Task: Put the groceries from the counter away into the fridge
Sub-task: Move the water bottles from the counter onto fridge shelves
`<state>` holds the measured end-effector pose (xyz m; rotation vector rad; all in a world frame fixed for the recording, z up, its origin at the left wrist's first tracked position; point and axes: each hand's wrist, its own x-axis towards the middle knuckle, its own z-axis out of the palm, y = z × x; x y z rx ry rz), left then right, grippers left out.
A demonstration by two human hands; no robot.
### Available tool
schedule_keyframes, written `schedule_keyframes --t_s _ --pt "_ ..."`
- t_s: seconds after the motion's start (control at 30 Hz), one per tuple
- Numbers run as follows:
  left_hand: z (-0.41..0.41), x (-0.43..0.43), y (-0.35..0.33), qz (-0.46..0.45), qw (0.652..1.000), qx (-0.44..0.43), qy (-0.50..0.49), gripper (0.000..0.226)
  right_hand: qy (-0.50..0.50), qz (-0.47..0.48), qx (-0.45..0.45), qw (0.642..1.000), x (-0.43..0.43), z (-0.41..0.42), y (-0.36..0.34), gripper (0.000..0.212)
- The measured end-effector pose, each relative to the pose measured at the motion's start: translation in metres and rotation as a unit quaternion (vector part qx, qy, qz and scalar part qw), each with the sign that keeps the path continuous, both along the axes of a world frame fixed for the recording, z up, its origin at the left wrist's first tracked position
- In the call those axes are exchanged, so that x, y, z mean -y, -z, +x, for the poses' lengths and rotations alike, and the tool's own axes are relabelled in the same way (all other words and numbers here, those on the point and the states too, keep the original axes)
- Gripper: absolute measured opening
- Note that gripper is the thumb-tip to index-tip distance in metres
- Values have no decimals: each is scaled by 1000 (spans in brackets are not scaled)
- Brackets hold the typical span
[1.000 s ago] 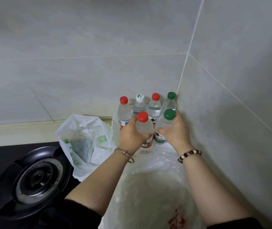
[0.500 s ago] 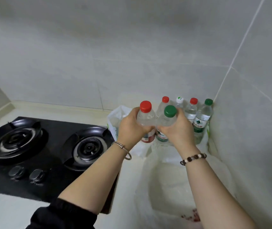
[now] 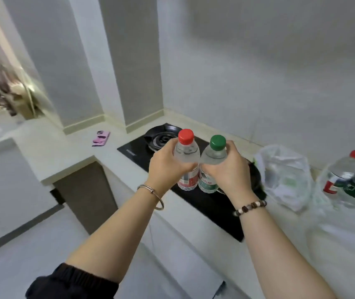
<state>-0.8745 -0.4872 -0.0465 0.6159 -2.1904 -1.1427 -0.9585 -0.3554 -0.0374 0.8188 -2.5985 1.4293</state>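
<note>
My left hand (image 3: pixel 165 169) grips a clear water bottle with a red cap (image 3: pixel 186 147). My right hand (image 3: pixel 229 172) grips a second water bottle with a green cap (image 3: pixel 215 150). The two bottles are upright, side by side and touching, held in the air above the black gas hob (image 3: pixel 196 197). More water bottles (image 3: pixel 352 180) stand on the counter at the far right, blurred. No fridge is in view.
A crumpled white plastic bag (image 3: pixel 284 178) lies on the pale counter (image 3: pixel 68 156) right of the hob. A pink phone (image 3: pixel 101 138) lies further left. Blurred clutter (image 3: pixel 1 91) sits at the far left. Grey floor (image 3: pixel 32 251) lies below.
The view has swung left, away from the corner. Both hands have carried the two bottles away from the group and now hold them over the hob.
</note>
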Motion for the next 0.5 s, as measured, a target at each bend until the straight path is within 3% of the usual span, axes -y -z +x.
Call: schedule_keyframes --t_s 0.27,0.5 --pt "188 81 13 10 977 18 -211 64 -255 9 14 967 131 135 15 32" --pt "328 93 17 34 908 29 -416 50 -451 11 14 893 216 255 26 42"
